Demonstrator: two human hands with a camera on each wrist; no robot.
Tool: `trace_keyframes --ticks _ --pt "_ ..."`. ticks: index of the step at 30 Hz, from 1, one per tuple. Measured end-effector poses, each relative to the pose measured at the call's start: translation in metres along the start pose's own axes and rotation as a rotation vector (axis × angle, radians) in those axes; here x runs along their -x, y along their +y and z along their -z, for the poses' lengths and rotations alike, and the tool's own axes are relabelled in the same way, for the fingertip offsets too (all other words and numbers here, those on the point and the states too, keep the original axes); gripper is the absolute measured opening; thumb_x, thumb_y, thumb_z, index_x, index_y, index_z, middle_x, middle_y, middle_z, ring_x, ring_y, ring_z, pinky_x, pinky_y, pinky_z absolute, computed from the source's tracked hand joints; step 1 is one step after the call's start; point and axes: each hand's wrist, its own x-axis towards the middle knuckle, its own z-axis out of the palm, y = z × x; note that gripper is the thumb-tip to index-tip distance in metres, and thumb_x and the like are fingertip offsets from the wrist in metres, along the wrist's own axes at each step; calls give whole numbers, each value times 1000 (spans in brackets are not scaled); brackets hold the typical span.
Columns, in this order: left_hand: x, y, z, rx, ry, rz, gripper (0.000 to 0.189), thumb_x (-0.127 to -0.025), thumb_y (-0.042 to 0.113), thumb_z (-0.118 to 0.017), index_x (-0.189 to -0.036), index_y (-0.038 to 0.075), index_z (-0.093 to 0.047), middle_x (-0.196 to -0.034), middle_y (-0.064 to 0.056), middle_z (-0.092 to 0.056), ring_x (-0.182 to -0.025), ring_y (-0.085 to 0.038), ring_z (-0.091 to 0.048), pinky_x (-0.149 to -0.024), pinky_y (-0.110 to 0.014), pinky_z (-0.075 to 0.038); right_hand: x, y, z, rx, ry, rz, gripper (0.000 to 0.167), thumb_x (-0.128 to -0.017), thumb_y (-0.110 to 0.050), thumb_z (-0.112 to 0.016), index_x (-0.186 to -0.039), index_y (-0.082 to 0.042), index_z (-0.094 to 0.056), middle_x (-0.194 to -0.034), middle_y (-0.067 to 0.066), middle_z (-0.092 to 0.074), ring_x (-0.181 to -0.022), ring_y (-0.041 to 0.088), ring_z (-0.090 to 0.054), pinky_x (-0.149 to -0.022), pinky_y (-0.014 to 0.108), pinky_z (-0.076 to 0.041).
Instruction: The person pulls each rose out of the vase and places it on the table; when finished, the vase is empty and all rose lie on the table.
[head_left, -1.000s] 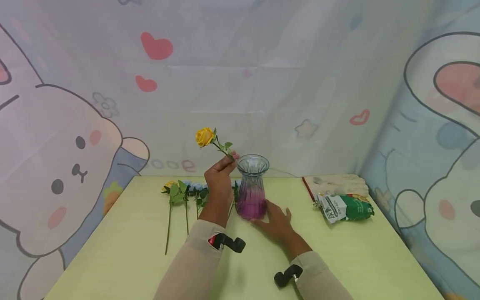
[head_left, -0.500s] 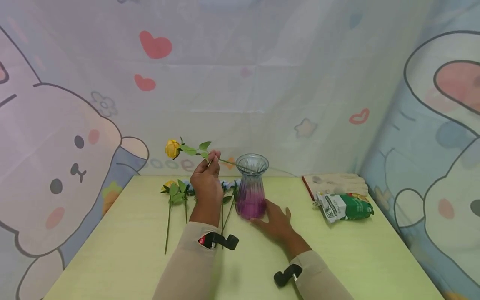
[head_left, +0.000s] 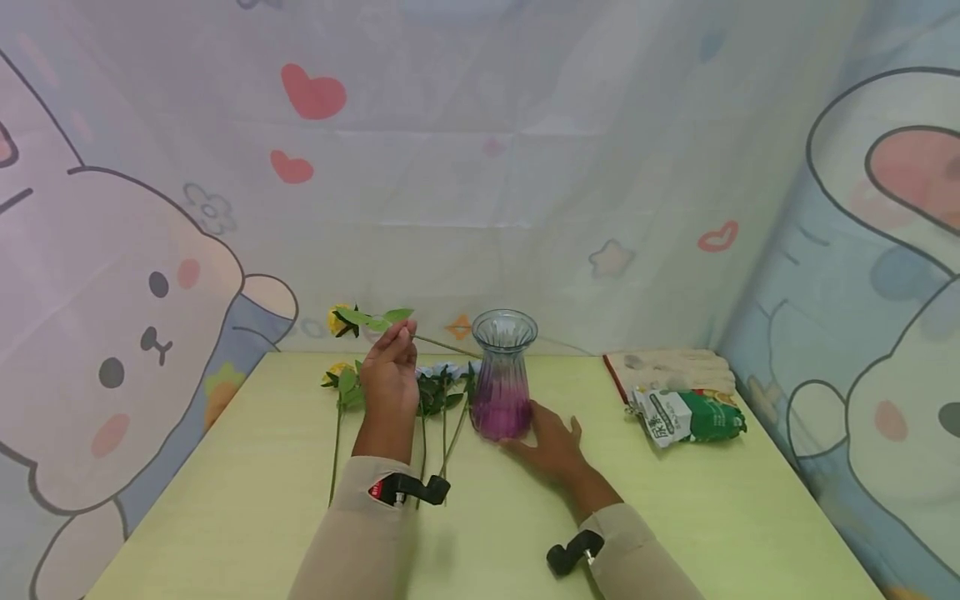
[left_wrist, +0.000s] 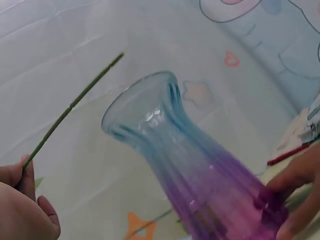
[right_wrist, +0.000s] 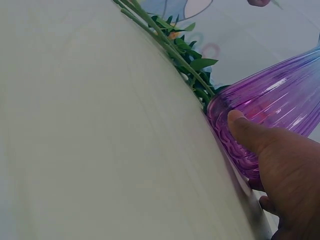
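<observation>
My left hand (head_left: 390, 371) pinches the stem of a yellow rose (head_left: 341, 320). Its bloom points left, while the bare stem (left_wrist: 71, 106) runs right, its tip close to the rim of a glass vase (head_left: 504, 375). The vase stands upright on the table, clear bluish at its flared mouth and purple below. Around the purple base curl the thumb and fingers of my right hand (head_left: 551, 442); the right wrist view shows the thumb (right_wrist: 242, 125) against the glass. No stem shows inside the vase's mouth.
Left of the vase, another yellow rose (head_left: 337, 372) and several blue flowers (head_left: 450, 369) lie on the table (head_left: 247, 500), stems toward me. Light work gloves (head_left: 675, 367) with a red cuff edge and a green-and-white packet (head_left: 690, 415) lie at right. A printed cloth (head_left: 480, 183) hangs behind.
My left hand has moved left and down with the yellow rose, which has swung from tilted upward to nearly level. My right hand and the vase have stayed put.
</observation>
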Motion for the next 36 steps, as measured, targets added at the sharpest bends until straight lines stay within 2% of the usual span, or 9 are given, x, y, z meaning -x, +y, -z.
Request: trace_keyframes --ticks 3,10,13,16,21,25,30,33,36 --pt "-2 9 9 -99 -36 28 29 -109 -3 -63 -96 11 -85 -100 0 -84 -99 -9 -79 -89 -25 -50 0 0 0 -1 5 5 96 -97 -65 -73 -168 -9 -42 -169 13 -51 -158 40 -47 -127 82 -8" --pt "0 29 37 -438 -182 78 29 -111 1 -60 -99 17 -81 -112 6 -78 -108 -8 -76 -101 -24 -51 -1 0 0 9 15 3 95 -97 -66 -73 -167 -10 -43 -168 12 -53 -157 40 -48 -127 82 -9" --pt "-2 37 51 -542 -234 122 22 -110 1 -61 -108 14 -80 -119 4 -77 -113 -8 -77 -115 -25 -50 0 0 0 4 14 4 95 -98 -65 -73 -168 -9 -42 -168 13 -53 -157 40 -48 -127 83 -9" --pt "-3 46 65 -709 -280 141 19 -111 5 -61 -121 9 -77 -129 4 -74 -118 -6 -76 -127 -32 -45 1 0 0 3 6 8 96 -98 -66 -71 -169 -9 -40 -170 13 -51 -158 40 -46 -127 82 -8" --pt "-5 62 84 -1000 -316 119 28 -113 13 -62 -138 3 -71 -137 1 -72 -116 3 -74 -131 -45 -41 1 2 -1 0 -1 9 98 -98 -67 -71 -169 -8 -39 -170 13 -50 -159 40 -45 -128 82 -7" --pt "-7 77 96 -1105 -281 96 34 -112 14 -64 -142 -2 -69 -139 -6 -73 -125 -9 -75 -131 -52 -40 1 3 -2 6 -1 6 99 -97 -69 -71 -169 -9 -39 -170 12 -50 -159 39 -46 -128 80 -8" --pt "-10 98 111 -1271 -178 80 32 -110 15 -68 -138 0 -74 -152 -21 -65 -157 -37 -48 -134 -60 -33 0 4 -4 1 -6 5 100 -97 -70 -70 -170 -9 -38 -170 12 -50 -159 39 -45 -129 80 -6" --pt "-13 109 118 -1355 -107 68 32 -110 13 -68 -138 -2 -73 -159 -28 -57 -162 -46 -37 -134 -65 -28 0 4 -5 -5 7 8 99 -97 -69 -71 -169 -8 -40 -169 12 -52 -158 39 -46 -128 82 -7" --pt "-16 115 124 -1458 -10 20 32 -110 11 -64 -137 -3 -73 -159 -30 -56 -161 -50 -36 -128 -66 -37 -1 4 -4 -5 12 8 98 -97 -69 -72 -168 -9 -40 -169 12 -52 -158 39 -47 -128 82 -7"
